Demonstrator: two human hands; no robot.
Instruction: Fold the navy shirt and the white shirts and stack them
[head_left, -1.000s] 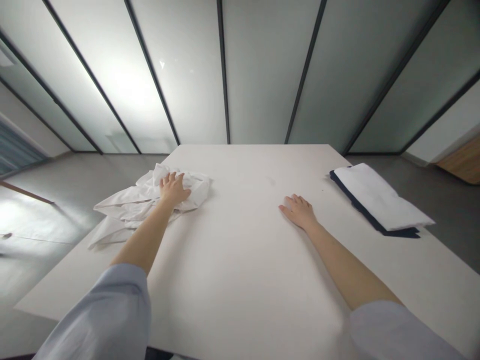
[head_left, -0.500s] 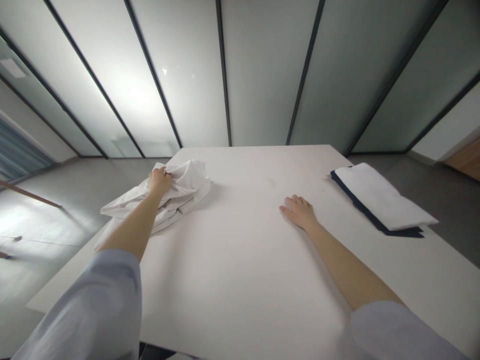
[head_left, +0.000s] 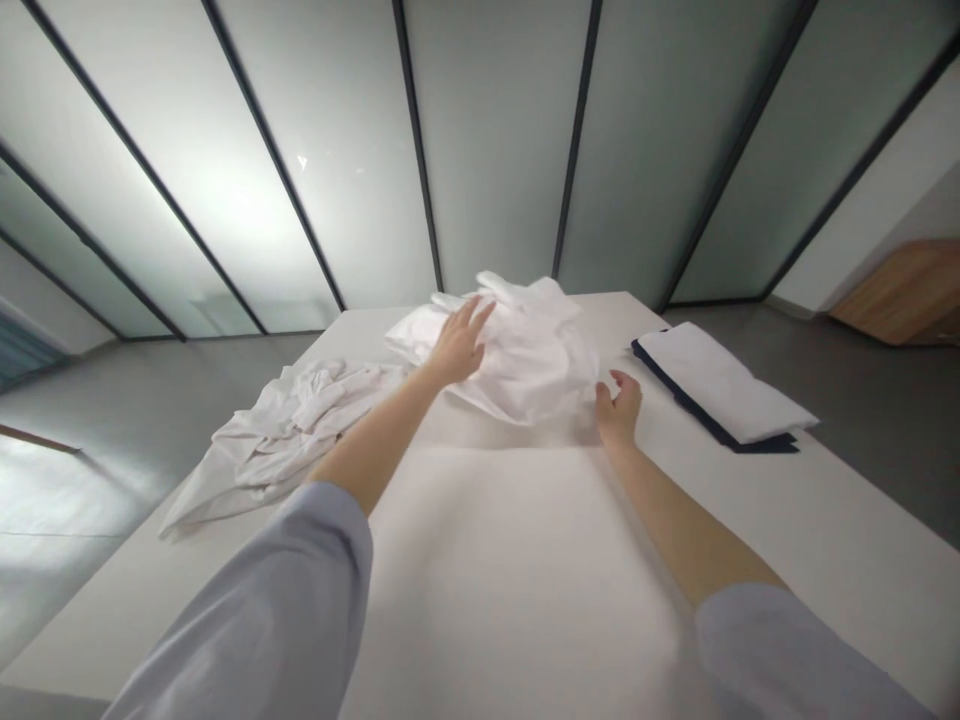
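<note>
A loose white cloth [head_left: 525, 350] billows over the far middle of the table, its near edge casting a shadow on the surface. Against its left part is my left hand [head_left: 459, 345], fingers spread, with no grip on the fabric visible. My right hand [head_left: 619, 408] is raised at the cloth's right edge, thumb and curved fingers apart and nothing between them. A crumpled heap of white fabric [head_left: 300, 425] lies on the left side, partly behind my left forearm.
On the right of the white table [head_left: 495, 580] lies a folded white cloth [head_left: 724, 375] on top of a dark navy one [head_left: 697, 410]. Frosted glass panels [head_left: 495, 130] with dark frames stand behind the far edge. Grey floor borders both sides.
My left hand has brought a white cloth from the left heap to the middle and opened from it. My right hand has lifted and turned slightly. The view has shifted rightward.
</note>
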